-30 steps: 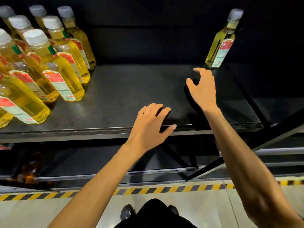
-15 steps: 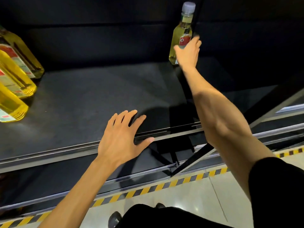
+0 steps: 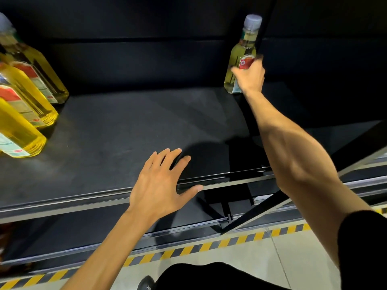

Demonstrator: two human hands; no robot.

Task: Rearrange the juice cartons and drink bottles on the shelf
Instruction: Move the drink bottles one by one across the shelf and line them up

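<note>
Right hand (image 3: 250, 77) clamped round 1 yellow bottle (image 3: 240, 57) at the shelf's (image 3: 125, 126) back right. Left hand (image 3: 159, 185) lay flat, fingers spread, on the front edge — more bottles (image 3: 27, 101) stood far left.

One head-worn camera looks forward and steeply down onto the black shelf (image 3: 125, 126) from close by (wide-angle, so edges bow); the yellow-liquid bottle (image 3: 238, 59) in the right hand (image 3: 250, 78) sits near the view's top, floor tape (image 3: 209, 246) low.
</note>
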